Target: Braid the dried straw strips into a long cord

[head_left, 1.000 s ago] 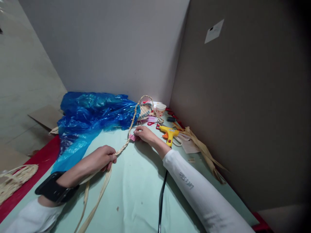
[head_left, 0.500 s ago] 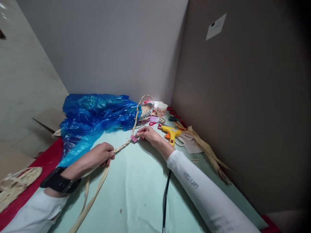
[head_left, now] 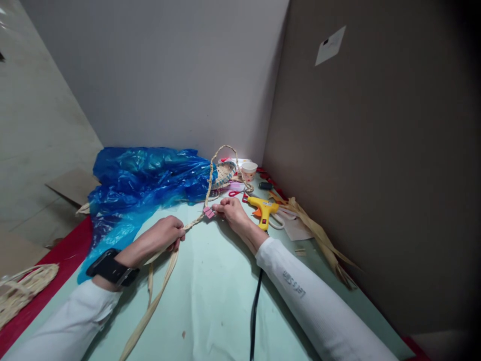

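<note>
My left hand [head_left: 171,233] is closed around the near end of a braided straw cord [head_left: 194,222], with loose flat straw strands [head_left: 160,286] hanging below it toward me. From there the cord runs to a small pink clip [head_left: 208,212] fixed on it, then arches up and over in a loop at the back. Thumb and fingers of my right hand [head_left: 228,210] are pinched together at the right side of the clip. Whatever lies between those fingertips is too small to see clearly.
Right of my hands lie a yellow glue gun [head_left: 263,208] with a black cable, white-handled scissors [head_left: 277,221] and straw strips [head_left: 319,233]. Behind are a paper cup [head_left: 249,171], a dark thread spool [head_left: 265,186] and a blue plastic bag [head_left: 150,173]. Woven straw [head_left: 28,288] lies far left.
My left hand has moved right and slightly up along the cord, closer to the clip. My right hand has barely moved, and remains by the clip. The view has shifted slightly.
</note>
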A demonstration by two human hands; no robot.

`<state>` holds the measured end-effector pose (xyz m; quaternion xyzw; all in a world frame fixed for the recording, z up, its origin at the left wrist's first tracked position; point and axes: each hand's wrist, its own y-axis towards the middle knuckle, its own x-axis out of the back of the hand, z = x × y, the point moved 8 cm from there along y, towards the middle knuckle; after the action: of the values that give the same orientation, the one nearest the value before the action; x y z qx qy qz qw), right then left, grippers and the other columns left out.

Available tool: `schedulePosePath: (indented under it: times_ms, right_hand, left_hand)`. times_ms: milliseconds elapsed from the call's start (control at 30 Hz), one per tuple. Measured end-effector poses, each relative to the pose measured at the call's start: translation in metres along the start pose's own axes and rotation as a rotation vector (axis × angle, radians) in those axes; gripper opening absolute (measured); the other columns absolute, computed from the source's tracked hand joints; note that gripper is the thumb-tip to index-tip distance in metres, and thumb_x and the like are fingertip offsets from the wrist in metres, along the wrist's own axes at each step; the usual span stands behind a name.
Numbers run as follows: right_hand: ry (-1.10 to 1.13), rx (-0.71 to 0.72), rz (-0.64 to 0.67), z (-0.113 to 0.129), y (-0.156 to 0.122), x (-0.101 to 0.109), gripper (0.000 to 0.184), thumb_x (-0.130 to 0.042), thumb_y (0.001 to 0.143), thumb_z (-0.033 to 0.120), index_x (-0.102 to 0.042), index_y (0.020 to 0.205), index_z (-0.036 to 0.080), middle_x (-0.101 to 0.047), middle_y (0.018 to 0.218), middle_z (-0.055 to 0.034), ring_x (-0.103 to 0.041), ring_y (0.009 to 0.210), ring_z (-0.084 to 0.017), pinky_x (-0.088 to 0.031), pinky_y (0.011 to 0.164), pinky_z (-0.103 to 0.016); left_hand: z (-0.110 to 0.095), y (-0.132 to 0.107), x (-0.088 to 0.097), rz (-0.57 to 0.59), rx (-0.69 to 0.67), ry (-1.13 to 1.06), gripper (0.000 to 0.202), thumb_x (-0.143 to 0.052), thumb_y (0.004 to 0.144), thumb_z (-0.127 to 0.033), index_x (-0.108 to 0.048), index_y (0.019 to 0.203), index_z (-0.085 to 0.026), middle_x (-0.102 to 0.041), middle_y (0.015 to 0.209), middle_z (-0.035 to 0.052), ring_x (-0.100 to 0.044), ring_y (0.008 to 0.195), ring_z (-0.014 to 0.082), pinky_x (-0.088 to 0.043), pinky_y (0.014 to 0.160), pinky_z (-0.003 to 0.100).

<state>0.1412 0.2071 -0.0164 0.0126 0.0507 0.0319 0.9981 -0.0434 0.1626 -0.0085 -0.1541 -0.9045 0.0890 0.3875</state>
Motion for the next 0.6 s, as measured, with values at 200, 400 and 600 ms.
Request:
schedulePosePath:
  times_ms: [200,400,600]
  right_hand:
    - [-0.033,-0.041,0.003,-0.009,0.002,0.000,0.037,-0.060,0.090,0.034,-0.048,0.061,0.014,-0.046,0.053,0.0078,-0.042,0.045,-0.005,-0.036,0.046,-0.019]
    - [-0.058,-0.083,0.005,-0.020,0.007,-0.009,0.024,-0.055,0.093,0.034,-0.060,0.089,0.012,-0.059,0.074,0.0014,-0.055,0.057,-0.008,-0.048,0.053,-0.022]
    - [-0.087,-0.066,0.011,-0.017,0.005,-0.003,0.023,-0.055,0.093,0.033,-0.061,0.099,0.012,-0.062,0.086,-0.0019,-0.059,0.066,-0.010,-0.052,0.058,-0.024]
  left_hand:
    - [-0.004,-0.002,0.006,0.009,0.011,-0.080,0.018,-0.058,0.066,-0.033,-0.058,0.058,-0.017,-0.054,0.042,-0.0014,-0.040,0.036,0.0105,-0.025,0.041,0.023]
    - [-0.012,0.015,-0.016,0.062,-0.020,-0.178,0.015,-0.055,0.067,-0.028,-0.058,0.059,-0.015,-0.054,0.043,-0.0012,-0.039,0.035,0.0092,-0.025,0.039,0.022]
    - [-0.027,0.025,-0.030,0.090,-0.055,-0.289,0.012,-0.055,0.068,-0.022,-0.059,0.061,-0.013,-0.051,0.042,-0.0030,-0.037,0.035,0.0072,-0.024,0.038,0.021]
